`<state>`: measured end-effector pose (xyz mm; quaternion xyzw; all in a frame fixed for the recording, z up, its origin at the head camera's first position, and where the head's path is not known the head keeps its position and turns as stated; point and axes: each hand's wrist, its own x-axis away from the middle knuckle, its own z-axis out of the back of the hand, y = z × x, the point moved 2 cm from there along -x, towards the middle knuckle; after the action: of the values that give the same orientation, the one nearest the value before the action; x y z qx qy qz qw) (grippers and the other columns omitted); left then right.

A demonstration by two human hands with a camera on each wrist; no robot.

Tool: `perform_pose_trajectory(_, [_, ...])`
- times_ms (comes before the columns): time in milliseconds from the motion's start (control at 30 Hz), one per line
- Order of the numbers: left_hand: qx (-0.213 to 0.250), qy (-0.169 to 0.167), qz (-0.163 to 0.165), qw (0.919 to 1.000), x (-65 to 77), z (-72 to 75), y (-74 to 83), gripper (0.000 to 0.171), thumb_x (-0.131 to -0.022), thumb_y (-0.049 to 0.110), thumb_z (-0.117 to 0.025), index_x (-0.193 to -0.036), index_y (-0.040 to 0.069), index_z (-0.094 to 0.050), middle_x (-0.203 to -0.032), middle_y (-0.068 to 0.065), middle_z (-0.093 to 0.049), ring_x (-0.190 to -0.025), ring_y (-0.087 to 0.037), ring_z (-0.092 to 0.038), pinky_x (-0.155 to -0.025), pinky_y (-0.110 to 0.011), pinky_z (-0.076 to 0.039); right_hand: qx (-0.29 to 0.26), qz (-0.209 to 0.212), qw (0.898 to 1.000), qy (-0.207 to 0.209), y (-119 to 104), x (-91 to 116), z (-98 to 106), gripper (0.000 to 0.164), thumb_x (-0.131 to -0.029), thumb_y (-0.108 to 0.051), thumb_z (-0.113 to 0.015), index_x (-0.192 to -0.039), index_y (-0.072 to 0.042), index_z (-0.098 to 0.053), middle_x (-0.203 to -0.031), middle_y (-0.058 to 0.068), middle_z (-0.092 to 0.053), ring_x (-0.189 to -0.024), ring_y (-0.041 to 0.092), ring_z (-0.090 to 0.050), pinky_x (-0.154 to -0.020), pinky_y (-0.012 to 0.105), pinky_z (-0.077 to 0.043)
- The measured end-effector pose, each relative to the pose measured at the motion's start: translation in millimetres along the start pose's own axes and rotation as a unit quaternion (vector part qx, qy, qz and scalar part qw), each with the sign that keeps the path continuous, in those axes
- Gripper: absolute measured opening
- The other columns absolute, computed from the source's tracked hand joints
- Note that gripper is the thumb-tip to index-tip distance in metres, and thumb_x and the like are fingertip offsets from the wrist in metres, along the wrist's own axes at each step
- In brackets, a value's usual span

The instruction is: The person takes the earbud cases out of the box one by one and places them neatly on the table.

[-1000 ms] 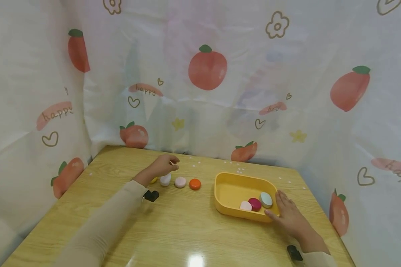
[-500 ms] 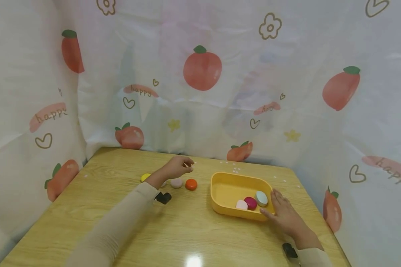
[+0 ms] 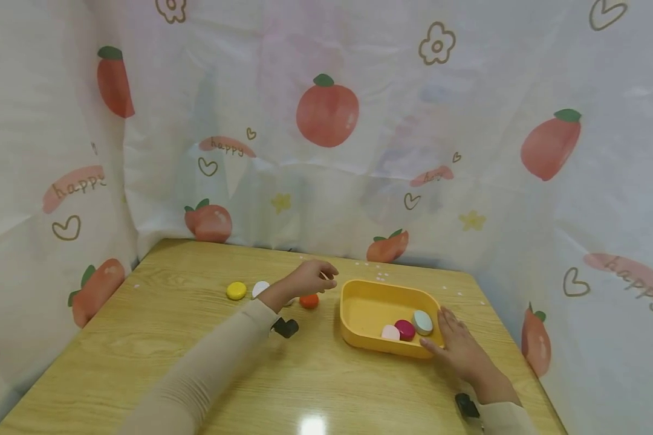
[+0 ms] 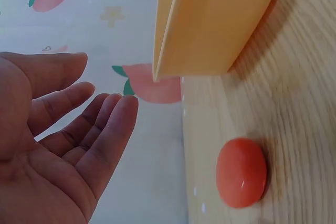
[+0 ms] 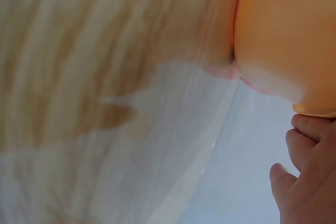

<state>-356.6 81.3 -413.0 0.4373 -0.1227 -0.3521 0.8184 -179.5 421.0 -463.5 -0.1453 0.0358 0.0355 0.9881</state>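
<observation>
My left hand (image 3: 312, 277) is in the air just left of the yellow tray (image 3: 345, 317), its fingers loosely bent. Nothing lies in its palm in the left wrist view. Below it on the table is an orange rounded piece (image 4: 241, 173), partly covered by the hand in the head view. My right hand (image 3: 459, 345) rests against the tray's right end, fingers extended along the rim and thumb at the near corner. Inside the tray lie a pale pink piece (image 3: 390, 332), a crimson piece (image 3: 405, 330) and a pale blue piece (image 3: 422, 322).
On the wooden table (image 3: 326, 386), a yellow round piece (image 3: 236, 290) and a white piece (image 3: 260, 289) sit left of the left wrist, which mostly hides another pale piece. Small white specks dot the table's far side. A fruit-printed curtain (image 3: 326, 193) encloses the back and sides.
My left hand has moved right, past the row of pieces toward the tray, uncovering the yellow piece. My right hand stays at the tray. The head view has shifted slightly.
</observation>
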Motion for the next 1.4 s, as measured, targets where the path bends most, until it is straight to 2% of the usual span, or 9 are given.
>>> perform_pose_trajectory(233, [0.023,-0.011,-0.011,0.9996,-8.6,-18.6,7.0,0.031,-0.094,0.013,-0.067,-0.122,0.001,-0.063,-0.099,-0.005,-0.063,-0.088,-0.031,-0.067,-0.072,-0.037,-0.057,0.015,0.011,1.0,0.017,2,-1,-1,0.094,-0.096,-0.057,-0.049,-0.147,0.015,-0.017,-0.154,0.033,-0.012,-0.141,0.048,-0.012,-0.111,0.061,-0.011])
perform_pose_trajectory(367, [0.029,-0.027,-0.005,0.9992,-12.8,-25.4,11.6,0.032,-0.094,0.012,-0.067,-0.124,0.0,-0.062,-0.1,-0.006,-0.062,-0.087,-0.028,-0.067,-0.075,-0.041,-0.057,0.012,0.009,1.0,0.014,4,0,-1,0.094,-0.096,-0.057,-0.049,-0.148,0.014,-0.016,-0.155,0.032,-0.011,-0.141,0.047,-0.011,-0.111,0.061,-0.011])
perform_pose_trajectory(533, [0.009,-0.041,-0.003,0.9991,-17.4,-30.8,15.4,0.034,-0.094,0.013,-0.066,-0.126,0.001,-0.061,-0.105,-0.008,-0.063,-0.086,-0.025,-0.068,-0.074,-0.039,-0.057,0.011,0.008,1.0,0.011,4,0,-3,0.095,-0.096,-0.058,-0.049,-0.148,0.014,-0.016,-0.155,0.032,-0.011,-0.141,0.047,-0.011,-0.111,0.062,-0.011])
perform_pose_trajectory(633, [0.011,-0.05,-0.005,0.9987,-21.9,-34.9,15.7,0.035,-0.094,0.013,-0.066,-0.126,0.0,-0.061,-0.107,-0.009,-0.063,-0.085,-0.028,-0.068,-0.075,-0.041,-0.057,0.011,0.004,1.0,0.011,4,0,-4,0.095,-0.096,-0.058,-0.049,-0.148,0.014,-0.016,-0.155,0.032,-0.012,-0.141,0.048,-0.011,-0.111,0.062,-0.011])
perform_pose_trajectory(733, [0.014,-0.056,-0.001,0.9984,-26.4,-39.6,16.1,0.034,-0.094,0.013,-0.066,-0.126,0.001,-0.061,-0.106,-0.009,-0.064,-0.08,-0.024,-0.069,-0.074,-0.042,-0.057,0.009,0.002,1.0,0.01,4,0,-4,0.096,-0.095,-0.059,-0.049,-0.148,0.014,-0.016,-0.155,0.032,-0.011,-0.141,0.048,-0.01,-0.111,0.062,-0.01])
perform_pose_trajectory(833, [0.015,-0.053,0.005,0.9985,-30.3,-45.4,17.3,0.034,-0.094,0.014,-0.067,-0.125,0.002,-0.062,-0.105,-0.007,-0.064,-0.075,-0.019,-0.068,-0.07,-0.035,-0.057,0.008,0.0,1.0,0.01,4,-1,-4,0.096,-0.095,-0.06,-0.049,-0.148,0.013,-0.016,-0.155,0.032,-0.011,-0.141,0.048,-0.01,-0.111,0.062,-0.011])
perform_pose_trajectory(967, [0.03,-0.048,0.012,0.9983,-34.4,-55.1,19.7,0.033,-0.093,0.014,-0.068,-0.123,0.0,-0.063,-0.103,-0.007,-0.064,-0.08,-0.021,-0.068,-0.065,-0.027,-0.056,0.009,-0.003,1.0,0.009,4,-1,-3,0.097,-0.094,-0.06,-0.049,-0.148,0.013,-0.016,-0.155,0.032,-0.011,-0.141,0.048,-0.011,-0.111,0.062,-0.011])
perform_pose_trajectory(1233, [0.044,-0.056,0.026,0.9971,-37.4,-71.9,24.2,0.036,-0.093,0.012,-0.068,-0.125,-0.002,-0.061,-0.103,-0.008,-0.065,-0.091,-0.029,-0.068,-0.064,-0.028,-0.057,0.003,-0.001,1.0,0.009,3,-2,-3,0.094,-0.096,-0.056,-0.051,-0.149,0.013,-0.015,-0.155,0.032,-0.011,-0.142,0.047,-0.01,-0.111,0.062,-0.01])
perform_pose_trajectory(1400, [0.041,-0.065,0.03,0.9966,-39.8,-79.5,26.7,0.036,-0.091,0.012,-0.07,-0.124,-0.002,-0.061,-0.101,-0.008,-0.066,-0.086,-0.024,-0.068,-0.064,-0.029,-0.057,0.001,-0.004,1.0,0.008,3,-1,-4,0.094,-0.096,-0.055,-0.052,-0.149,0.013,-0.015,-0.155,0.032,-0.011,-0.141,0.048,-0.01,-0.111,0.063,-0.009])
